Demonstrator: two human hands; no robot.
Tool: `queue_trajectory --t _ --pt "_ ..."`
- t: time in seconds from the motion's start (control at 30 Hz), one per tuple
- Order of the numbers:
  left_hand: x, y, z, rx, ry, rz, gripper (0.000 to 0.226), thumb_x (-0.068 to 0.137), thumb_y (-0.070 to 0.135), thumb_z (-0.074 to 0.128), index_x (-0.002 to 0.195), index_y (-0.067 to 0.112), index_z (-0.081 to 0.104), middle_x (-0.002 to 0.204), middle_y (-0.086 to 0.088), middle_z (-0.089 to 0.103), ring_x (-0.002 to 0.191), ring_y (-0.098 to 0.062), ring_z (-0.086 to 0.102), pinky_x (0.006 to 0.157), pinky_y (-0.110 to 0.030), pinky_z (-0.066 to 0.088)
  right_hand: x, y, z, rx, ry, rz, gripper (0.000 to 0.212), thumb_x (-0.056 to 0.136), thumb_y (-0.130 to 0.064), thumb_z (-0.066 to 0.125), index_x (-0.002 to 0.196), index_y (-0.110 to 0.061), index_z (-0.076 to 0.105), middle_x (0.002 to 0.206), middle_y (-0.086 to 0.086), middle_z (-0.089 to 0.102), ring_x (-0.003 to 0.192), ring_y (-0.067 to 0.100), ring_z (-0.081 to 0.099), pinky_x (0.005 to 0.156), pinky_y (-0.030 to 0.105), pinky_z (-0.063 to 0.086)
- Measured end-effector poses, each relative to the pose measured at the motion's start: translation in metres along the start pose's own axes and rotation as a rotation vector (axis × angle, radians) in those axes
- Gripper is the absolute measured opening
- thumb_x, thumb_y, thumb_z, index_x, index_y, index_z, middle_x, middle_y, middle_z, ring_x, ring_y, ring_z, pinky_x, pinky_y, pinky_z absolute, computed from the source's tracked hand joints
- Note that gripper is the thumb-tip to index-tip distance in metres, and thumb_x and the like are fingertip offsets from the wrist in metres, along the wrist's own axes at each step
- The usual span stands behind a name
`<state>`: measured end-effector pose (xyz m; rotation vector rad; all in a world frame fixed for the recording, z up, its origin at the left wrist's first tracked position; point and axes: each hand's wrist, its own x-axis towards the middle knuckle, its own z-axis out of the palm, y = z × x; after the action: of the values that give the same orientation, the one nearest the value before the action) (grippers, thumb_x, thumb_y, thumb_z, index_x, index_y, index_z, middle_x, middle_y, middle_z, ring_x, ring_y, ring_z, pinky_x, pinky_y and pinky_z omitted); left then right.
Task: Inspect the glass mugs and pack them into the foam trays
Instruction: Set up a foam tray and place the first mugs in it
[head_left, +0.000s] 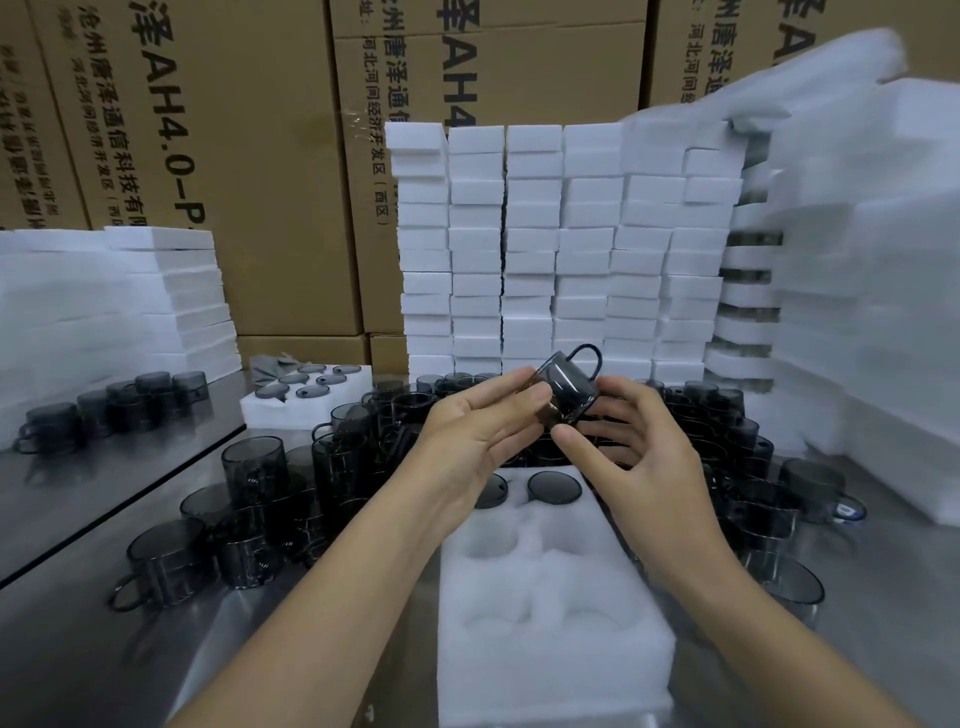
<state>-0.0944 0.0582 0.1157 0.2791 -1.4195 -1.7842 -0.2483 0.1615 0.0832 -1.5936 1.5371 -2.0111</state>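
Steel counter below; my left hand and right hand grip a tilted, smoky glass mug mid-frame, above the soft white foam tray with round pockets; loose mugs crowd around.

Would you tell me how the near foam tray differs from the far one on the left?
The near tray holds two mugs in its far row, with four pockets empty; the far tray looks full, all six filled. The near tray lies in front of the loose mugs; the far tray sits behind them. Both are white foam with six pockets.
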Motion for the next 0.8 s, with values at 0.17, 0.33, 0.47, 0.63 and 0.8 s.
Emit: queue_trajectory --t 0.17,0.33,0.47,0.63,0.8 --pt "-0.001 0.001 0.002 0.040 -0.025 0.005 0.062 0.087 0.027 0.088 0.143 0.012 0.066 0.135 -0.009 0.074 0.127 -0.023 0.071 0.098 -0.027 0.059 0.002 -0.003 -0.002 0.020 0.017 -0.005 0.043 0.086 -0.037 0.089 0.124 -0.039 0.068 0.120 -0.013 0.075 0.115 0.010 0.071 0.095 0.037 0.059" --pt "-0.004 0.007 0.003 0.173 -0.055 0.037 0.055 0.092 0.044 0.080 0.144 0.032 0.067 0.141 0.002 0.071 0.132 -0.009 0.065 0.095 -0.028 0.052 0.007 -0.016 -0.003 0.344 -0.022 0.218 0.034 0.088 -0.054 0.071 0.108 -0.029 0.083 0.109 0.000 0.081 0.104 0.014 0.076 0.082 0.032 0.056" --pt "-0.005 0.004 0.007 0.292 -0.030 0.040 0.057 0.086 0.056 0.079 0.139 0.038 0.069 0.139 0.008 0.072 0.131 -0.007 0.064 0.096 -0.034 0.045 0.009 -0.019 -0.001 0.404 -0.106 0.353 0.046 0.091 -0.063 0.060 0.104 -0.027 0.085 0.111 0.009 0.081 0.099 0.018 0.078 0.079 0.031 0.057" --pt "-0.003 0.001 0.005 0.295 0.042 0.090 0.055 0.077 0.058 0.084 0.126 0.035 0.075 0.127 0.011 0.076 0.122 -0.004 0.068 0.101 -0.036 0.044 0.009 -0.018 0.000 0.425 -0.153 0.415 0.069 0.090 -0.074 0.062 0.115 -0.011 0.079 0.108 0.012 0.082 0.092 0.018 0.078 0.069 0.024 0.059" --pt "-0.003 -0.001 0.006 0.281 0.078 0.126 0.056 0.073 0.057 0.088 0.117 0.027 0.072 0.121 0.003 0.080 0.114 -0.009 0.073 0.098 -0.034 0.047 0.007 -0.018 0.003 0.431 -0.179 0.415 0.071 0.085 -0.071 0.058 0.120 -0.011 0.075 0.107 0.013 0.081 0.091 0.021 0.077 0.068 0.028 0.060"
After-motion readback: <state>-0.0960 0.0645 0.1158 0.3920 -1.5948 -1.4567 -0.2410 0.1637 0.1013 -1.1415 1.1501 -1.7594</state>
